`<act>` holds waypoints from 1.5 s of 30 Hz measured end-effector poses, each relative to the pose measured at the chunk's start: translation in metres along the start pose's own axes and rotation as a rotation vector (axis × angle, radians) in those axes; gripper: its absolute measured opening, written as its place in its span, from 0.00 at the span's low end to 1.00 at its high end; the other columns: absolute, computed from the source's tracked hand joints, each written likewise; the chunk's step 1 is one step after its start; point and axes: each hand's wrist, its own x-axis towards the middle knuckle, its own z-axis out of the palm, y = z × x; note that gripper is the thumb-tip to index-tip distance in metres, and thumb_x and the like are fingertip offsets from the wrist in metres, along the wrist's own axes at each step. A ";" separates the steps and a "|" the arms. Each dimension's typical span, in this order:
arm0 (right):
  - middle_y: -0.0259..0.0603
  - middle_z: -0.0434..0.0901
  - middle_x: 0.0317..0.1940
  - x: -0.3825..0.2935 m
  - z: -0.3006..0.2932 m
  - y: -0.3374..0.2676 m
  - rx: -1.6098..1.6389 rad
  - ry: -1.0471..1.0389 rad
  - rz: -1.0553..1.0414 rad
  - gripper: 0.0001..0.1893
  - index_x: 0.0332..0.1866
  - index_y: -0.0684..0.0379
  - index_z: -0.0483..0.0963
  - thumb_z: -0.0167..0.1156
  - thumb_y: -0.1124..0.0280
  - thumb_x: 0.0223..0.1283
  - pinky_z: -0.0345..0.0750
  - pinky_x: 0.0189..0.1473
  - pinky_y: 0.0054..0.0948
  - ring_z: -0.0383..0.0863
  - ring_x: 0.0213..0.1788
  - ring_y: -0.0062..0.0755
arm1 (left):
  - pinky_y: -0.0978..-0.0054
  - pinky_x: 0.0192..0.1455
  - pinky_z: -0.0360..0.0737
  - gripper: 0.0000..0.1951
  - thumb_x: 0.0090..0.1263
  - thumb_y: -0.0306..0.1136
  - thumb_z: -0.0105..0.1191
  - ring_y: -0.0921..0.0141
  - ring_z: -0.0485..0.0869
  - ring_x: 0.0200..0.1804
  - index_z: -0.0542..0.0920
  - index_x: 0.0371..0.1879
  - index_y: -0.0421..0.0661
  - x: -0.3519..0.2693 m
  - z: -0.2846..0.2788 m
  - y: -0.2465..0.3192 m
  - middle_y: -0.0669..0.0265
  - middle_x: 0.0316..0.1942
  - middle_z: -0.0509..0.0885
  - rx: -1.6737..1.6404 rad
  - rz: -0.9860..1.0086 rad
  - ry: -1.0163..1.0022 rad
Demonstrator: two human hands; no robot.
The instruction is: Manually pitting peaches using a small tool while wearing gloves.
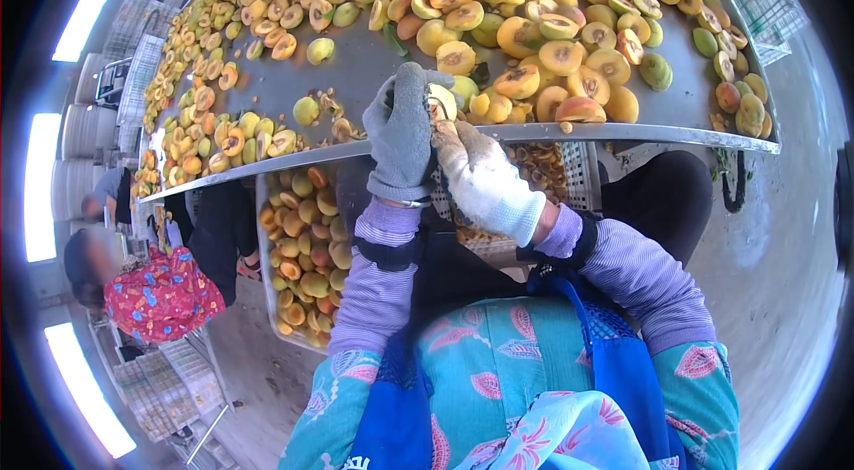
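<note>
My left hand [402, 130], in a grey glove, grips a pale yellow peach half [442, 103] just above the near edge of the metal table [320, 63]. My right hand [490, 173], in a white glove with brown-stained fingers, is closed against the lower side of that same fruit. Whether the right fingers also hold a small tool is hidden. Cut peach halves [560, 56], many with the stone still inside, are heaped just beyond my hands. A whole-looking yellow fruit [306, 111] lies to the left, beside small scraps.
The table's raised metal rim [567, 132] runs under my wrists. Below it stand a crate of pitted peach halves [303, 250] at left and a white slotted crate [580, 170] holding brown stones between my knees. Another person in a red patterned garment [163, 296] sits at left.
</note>
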 end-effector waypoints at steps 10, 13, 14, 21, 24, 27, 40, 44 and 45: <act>0.50 0.77 0.30 -0.016 0.017 -0.011 0.280 -0.053 0.207 0.23 0.50 0.64 0.71 0.42 0.52 0.74 0.74 0.43 0.40 0.76 0.34 0.45 | 0.77 0.34 0.78 0.18 0.74 0.40 0.51 0.71 0.82 0.28 0.82 0.32 0.35 -0.001 -0.017 0.008 0.61 0.27 0.84 0.044 -0.124 -0.155; 0.43 0.75 0.26 -0.013 0.031 0.007 0.290 0.046 0.139 0.23 0.46 0.63 0.72 0.43 0.50 0.73 0.73 0.36 0.36 0.75 0.30 0.35 | 0.77 0.34 0.79 0.18 0.74 0.40 0.50 0.71 0.82 0.28 0.82 0.32 0.35 0.002 -0.015 0.012 0.61 0.27 0.84 0.035 -0.140 -0.214; 0.41 0.74 0.25 -0.012 0.034 0.015 0.213 0.138 -0.008 0.23 0.45 0.62 0.73 0.44 0.49 0.72 0.72 0.33 0.34 0.74 0.28 0.32 | 0.77 0.34 0.79 0.18 0.74 0.40 0.50 0.71 0.82 0.28 0.82 0.32 0.35 0.002 -0.015 0.014 0.61 0.27 0.84 0.094 -0.105 -0.245; 0.57 0.79 0.46 -0.008 0.013 -0.005 0.086 -0.113 0.176 0.25 0.58 0.68 0.70 0.42 0.56 0.73 0.72 0.56 0.39 0.78 0.52 0.51 | 0.76 0.34 0.79 0.18 0.74 0.39 0.48 0.71 0.82 0.28 0.82 0.32 0.35 0.010 -0.026 0.012 0.61 0.26 0.83 0.231 -0.107 -0.249; 0.55 0.79 0.44 -0.013 0.017 -0.010 0.190 -0.036 0.234 0.25 0.58 0.68 0.70 0.44 0.55 0.72 0.74 0.54 0.38 0.79 0.50 0.50 | 0.76 0.33 0.78 0.18 0.74 0.38 0.48 0.72 0.82 0.27 0.82 0.31 0.34 0.013 -0.026 0.013 0.61 0.25 0.83 0.341 -0.096 -0.361; 0.53 0.79 0.44 -0.013 0.000 -0.007 0.702 -0.379 0.540 0.25 0.58 0.67 0.71 0.45 0.54 0.72 0.73 0.54 0.36 0.79 0.49 0.46 | 0.75 0.33 0.79 0.17 0.73 0.38 0.48 0.72 0.81 0.26 0.82 0.31 0.34 0.008 -0.021 0.009 0.60 0.25 0.83 0.068 -0.186 -0.183; 0.50 0.78 0.47 -0.002 0.012 0.007 0.235 -0.089 0.270 0.25 0.60 0.67 0.69 0.44 0.56 0.73 0.74 0.52 0.32 0.77 0.46 0.41 | 0.78 0.33 0.78 0.17 0.74 0.38 0.48 0.73 0.81 0.29 0.83 0.33 0.36 0.011 -0.015 0.003 0.61 0.27 0.84 0.185 -0.134 -0.234; 0.45 0.78 0.35 -0.007 0.010 -0.001 0.544 -0.261 0.494 0.23 0.55 0.63 0.71 0.45 0.52 0.73 0.77 0.37 0.29 0.80 0.36 0.34 | 0.77 0.31 0.78 0.18 0.75 0.39 0.48 0.72 0.82 0.27 0.82 0.34 0.36 0.009 -0.021 -0.009 0.60 0.25 0.83 0.027 -0.122 -0.204; 0.41 0.75 0.28 -0.007 0.020 0.001 0.361 -0.081 0.347 0.20 0.48 0.60 0.71 0.45 0.51 0.73 0.73 0.28 0.28 0.76 0.27 0.30 | 0.76 0.31 0.79 0.19 0.75 0.41 0.47 0.71 0.81 0.26 0.82 0.34 0.35 0.013 -0.020 -0.002 0.59 0.25 0.83 0.095 -0.142 -0.283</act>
